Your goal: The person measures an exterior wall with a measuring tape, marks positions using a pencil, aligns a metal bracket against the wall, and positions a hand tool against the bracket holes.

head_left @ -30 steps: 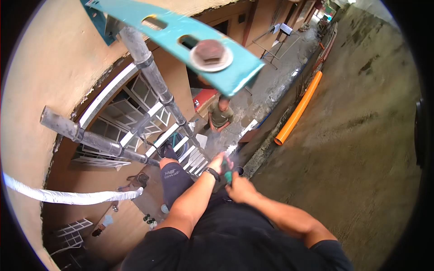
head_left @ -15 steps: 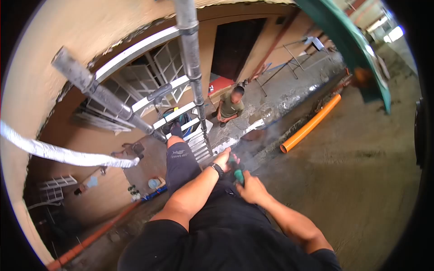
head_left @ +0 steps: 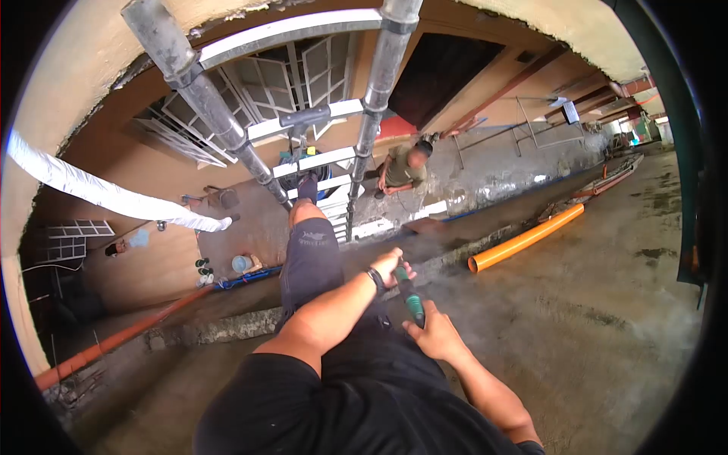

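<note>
A slim green-and-black hand tool (head_left: 409, 294) slants between my hands; its exact kind is unclear. My left hand (head_left: 388, 268), with a dark band on its wrist, is closed around the upper end. Curled at the lower end is my right hand (head_left: 437, 334), its fingers partly hidden. My leg (head_left: 315, 250) extends onto a telescopic ladder (head_left: 379, 83) with dark side tubes and pale rungs. Over one rung hangs a dark hammer-like object (head_left: 305, 116).
Below, beside the ladder, a person (head_left: 402, 168) in an olive shirt is on the wet ground. An orange pipe (head_left: 527, 237) lies to the right. A white-wrapped tube (head_left: 114, 193) hangs at left. Open window grilles (head_left: 288, 72) and a dark doorway (head_left: 447, 76) line the wall.
My view has shifted, so the ladder appears farther right and the green sheet has moved to the right edge. The tool shows more clearly between my hands. Haze around them has thinned.
</note>
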The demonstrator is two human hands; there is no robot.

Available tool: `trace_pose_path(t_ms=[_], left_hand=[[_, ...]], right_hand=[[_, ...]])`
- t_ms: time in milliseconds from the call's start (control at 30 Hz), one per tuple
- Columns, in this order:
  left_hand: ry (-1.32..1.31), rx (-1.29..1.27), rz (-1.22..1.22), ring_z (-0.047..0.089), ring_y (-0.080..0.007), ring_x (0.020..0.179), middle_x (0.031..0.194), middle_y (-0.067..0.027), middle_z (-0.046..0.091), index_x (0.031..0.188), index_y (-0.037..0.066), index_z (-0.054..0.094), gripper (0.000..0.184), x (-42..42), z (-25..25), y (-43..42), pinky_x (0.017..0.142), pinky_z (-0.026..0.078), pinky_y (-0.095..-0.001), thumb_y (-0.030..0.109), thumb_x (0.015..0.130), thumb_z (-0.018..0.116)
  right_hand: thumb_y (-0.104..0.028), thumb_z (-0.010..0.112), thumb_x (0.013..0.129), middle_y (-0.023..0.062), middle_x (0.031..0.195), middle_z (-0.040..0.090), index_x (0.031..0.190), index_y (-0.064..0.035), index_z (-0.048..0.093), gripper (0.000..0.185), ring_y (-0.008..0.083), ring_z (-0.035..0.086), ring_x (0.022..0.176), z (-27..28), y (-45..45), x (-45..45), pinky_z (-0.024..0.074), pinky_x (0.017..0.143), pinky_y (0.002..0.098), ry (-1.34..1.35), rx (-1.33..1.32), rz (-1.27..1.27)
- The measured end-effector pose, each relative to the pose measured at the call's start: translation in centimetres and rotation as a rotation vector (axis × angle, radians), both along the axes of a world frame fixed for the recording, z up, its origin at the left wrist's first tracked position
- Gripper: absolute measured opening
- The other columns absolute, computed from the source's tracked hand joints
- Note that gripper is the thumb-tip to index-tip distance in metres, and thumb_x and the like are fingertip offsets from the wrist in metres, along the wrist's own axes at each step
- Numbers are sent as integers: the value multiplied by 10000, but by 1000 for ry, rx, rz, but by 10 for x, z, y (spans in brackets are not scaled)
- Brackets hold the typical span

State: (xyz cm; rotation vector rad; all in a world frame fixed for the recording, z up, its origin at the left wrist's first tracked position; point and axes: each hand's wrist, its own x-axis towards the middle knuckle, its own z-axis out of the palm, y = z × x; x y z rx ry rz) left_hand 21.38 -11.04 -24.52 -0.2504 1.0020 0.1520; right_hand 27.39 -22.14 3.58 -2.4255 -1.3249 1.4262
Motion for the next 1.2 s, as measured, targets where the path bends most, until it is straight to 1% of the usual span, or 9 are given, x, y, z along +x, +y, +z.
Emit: trace_pose_path(t_ms=[333,400,533,600,800,833,867,1033,1200], left_hand=[[126,-123,257,597,-179,659,836,-72,553,968,62,558,86,0,4,3,698,654,-418,122,998,612],[43,156,3,596,-174,639,792,-59,560,934,64,571,121,4,6,-13,675,645,-396,147,1013,611],[214,13,81,594,-216,595,724,-70,559,926,59,558,214,-8,-12,12,520,547,-380,233,1046,592],[19,172,45,576,-194,579,752,-53,554,907,68,548,180,-3,-22,-4,466,514,-353,176,1049,572],[125,-24,218,533,-176,552,680,-44,523,917,65,545,188,-4,-31,17,496,515,-360,197,1049,566],[29,105,-106,551,-199,581,709,-43,539,937,67,547,181,-6,-33,11,537,555,-383,201,1054,579],[107,74,246,556,-198,586,714,-49,548,932,58,554,195,16,-31,-7,538,552,-383,205,1056,586],[72,99,-18,506,-206,500,625,-66,482,805,103,515,184,-27,-6,24,479,470,-377,107,976,583],[103,60,142,641,-290,591,684,-169,632,836,10,644,141,-25,-60,23,536,526,-454,105,886,552]], right_hand=[[-346,712,950,325,917,706,1098,41,510,461,528,685,943,4,12,-5,529,828,575,-73,-97,169],[-357,713,952,328,899,704,1107,35,506,470,538,682,924,-24,13,2,530,820,585,-159,1,133],[-327,694,963,331,862,699,1103,21,522,413,538,682,881,-1,6,-10,538,773,591,-34,-26,182],[-306,700,952,345,869,695,1104,24,519,406,539,681,893,-7,19,-12,537,779,592,-51,-55,202],[-260,687,952,370,890,685,1125,47,484,407,551,671,920,4,25,-17,528,823,600,6,-2,189],[-260,687,952,370,890,685,1125,47,484,407,551,671,920,-5,25,-12,528,823,600,4,6,195],[-269,690,954,372,896,685,1136,53,476,428,552,668,937,-26,31,1,523,828,602,-30,-3,158],[-320,708,951,354,928,693,1173,18,504,453,565,655,956,5,19,-17,511,823,601,3,-27,189],[-364,758,915,330,814,671,1087,20,543,472,557,659,867,-8,27,-19,503,707,584,-26,110,241]])
